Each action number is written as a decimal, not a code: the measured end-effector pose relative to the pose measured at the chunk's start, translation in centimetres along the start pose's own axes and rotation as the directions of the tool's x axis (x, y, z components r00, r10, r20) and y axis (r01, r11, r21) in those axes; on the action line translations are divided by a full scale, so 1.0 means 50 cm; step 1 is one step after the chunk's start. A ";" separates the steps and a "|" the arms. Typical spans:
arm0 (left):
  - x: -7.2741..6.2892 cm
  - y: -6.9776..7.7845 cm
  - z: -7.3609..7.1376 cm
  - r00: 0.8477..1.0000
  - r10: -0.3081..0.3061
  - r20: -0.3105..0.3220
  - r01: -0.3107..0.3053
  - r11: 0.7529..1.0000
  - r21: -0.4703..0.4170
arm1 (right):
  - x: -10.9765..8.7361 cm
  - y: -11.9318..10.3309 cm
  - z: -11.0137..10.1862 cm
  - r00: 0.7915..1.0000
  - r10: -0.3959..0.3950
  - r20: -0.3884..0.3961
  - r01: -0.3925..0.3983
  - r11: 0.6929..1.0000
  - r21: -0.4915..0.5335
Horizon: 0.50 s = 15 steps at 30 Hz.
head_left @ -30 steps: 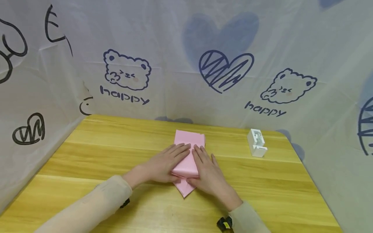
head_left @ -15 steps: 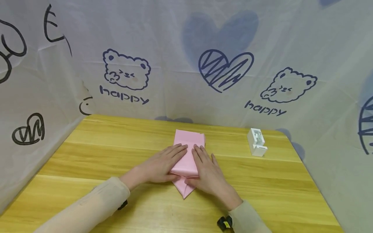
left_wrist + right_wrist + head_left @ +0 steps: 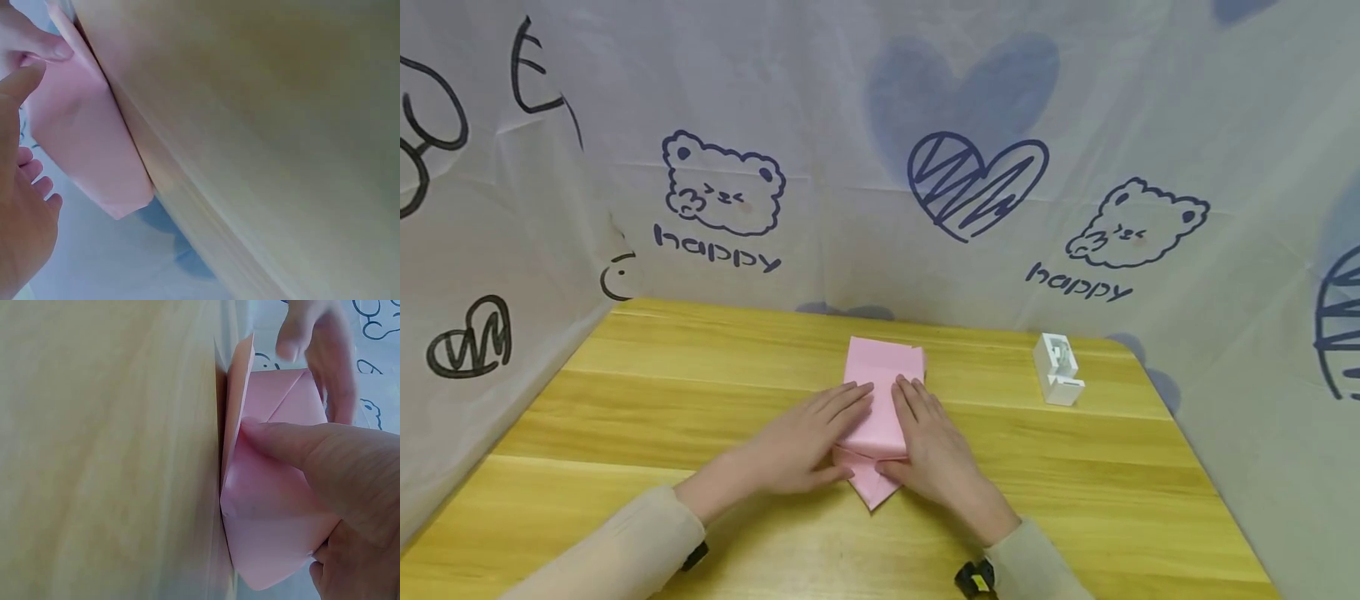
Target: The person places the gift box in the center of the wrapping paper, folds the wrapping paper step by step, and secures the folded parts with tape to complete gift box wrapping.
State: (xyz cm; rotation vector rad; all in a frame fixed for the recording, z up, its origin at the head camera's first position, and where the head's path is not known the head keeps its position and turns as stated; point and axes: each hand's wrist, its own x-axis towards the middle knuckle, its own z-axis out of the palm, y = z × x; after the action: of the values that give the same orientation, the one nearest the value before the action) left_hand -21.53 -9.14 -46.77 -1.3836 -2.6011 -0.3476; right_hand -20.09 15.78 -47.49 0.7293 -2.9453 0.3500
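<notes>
A box wrapped in pink paper (image 3: 883, 425) lies on the wooden table, its near end toward me. From that end a pointed paper flap (image 3: 871, 492) sticks out over the tabletop. My right hand (image 3: 936, 450) rests along the box's right side, fingers straight on top. In the right wrist view its thumb (image 3: 281, 440) presses the folded paper at the end, right by the flap. My left hand (image 3: 801, 437) is at the left side with fingers extended, fingertips at the top edge. The left wrist view shows the left fingers (image 3: 40, 181) beside the wrapped box (image 3: 87, 137).
A small white tape dispenser (image 3: 1058, 371) stands at the back right of the wooden table (image 3: 700, 367). Behind the table hangs a pale curtain (image 3: 850, 100) with bear and heart drawings.
My left hand has slid left and toward me, off the top of the box, and its thumb has drawn back from the end. The right hand stays nearly in place.
</notes>
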 end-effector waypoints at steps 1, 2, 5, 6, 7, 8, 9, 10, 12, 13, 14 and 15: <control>-0.008 0.005 -0.004 1.000 0.007 -0.009 -0.007 1.000 0.001 | -0.001 0.000 0.001 1.000 -0.001 -0.006 0.001 1.000 0.006; -0.016 0.010 -0.006 1.000 0.019 -0.016 -0.019 1.000 0.007 | -0.001 0.000 0.001 1.000 0.002 -0.006 -0.002 1.000 0.011; -0.038 0.024 -0.014 0.996 0.078 -0.040 -0.076 0.996 0.042 | -0.003 0.001 0.003 1.000 0.002 -0.020 -0.002 0.999 0.035; -0.044 0.029 -0.016 0.994 0.101 -0.044 -0.098 0.994 0.056 | -0.004 0.002 0.003 1.000 0.004 -0.022 -0.003 0.999 0.041; -0.050 0.033 -0.016 0.992 0.122 -0.042 -0.119 0.990 0.069 | -0.004 0.002 0.004 1.000 0.003 -0.024 -0.002 0.999 0.045; -0.055 0.037 -0.017 0.989 0.141 -0.035 -0.138 0.987 0.079 | -0.004 0.002 0.004 1.000 0.002 -0.026 -0.001 0.999 0.048; -0.060 0.041 -0.017 0.987 0.158 -0.024 -0.155 0.984 0.093 | -0.004 0.002 0.005 1.000 0.000 -0.030 0.001 0.999 0.051; -0.065 0.045 -0.016 0.986 0.165 -0.008 -0.164 0.982 0.099 | -0.004 0.002 0.005 0.999 -0.001 -0.032 0.003 0.999 0.051; -0.072 0.052 -0.014 0.983 0.178 0.036 -0.180 0.978 0.109 | -0.003 0.001 0.006 0.999 -0.001 -0.033 0.002 0.999 0.051; -0.075 0.055 -0.012 0.982 0.178 0.063 -0.184 0.976 0.114 | -0.003 0.001 0.006 0.999 -0.001 -0.034 0.002 0.999 0.050; -0.078 0.058 -0.010 0.980 0.176 0.088 -0.186 0.975 0.121 | -0.002 0.001 0.007 0.999 0.001 -0.033 0.001 0.999 0.050; -0.081 0.060 -0.009 0.978 0.175 0.112 -0.188 0.974 0.124 | -0.001 0.000 0.007 0.999 0.002 -0.033 0.000 0.999 0.048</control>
State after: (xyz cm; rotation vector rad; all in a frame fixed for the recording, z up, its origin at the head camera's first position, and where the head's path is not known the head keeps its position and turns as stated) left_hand -16.77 -10.84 -47.02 -1.6134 -2.4953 -0.0772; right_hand -20.05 15.73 -47.87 0.7206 -2.9155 0.4300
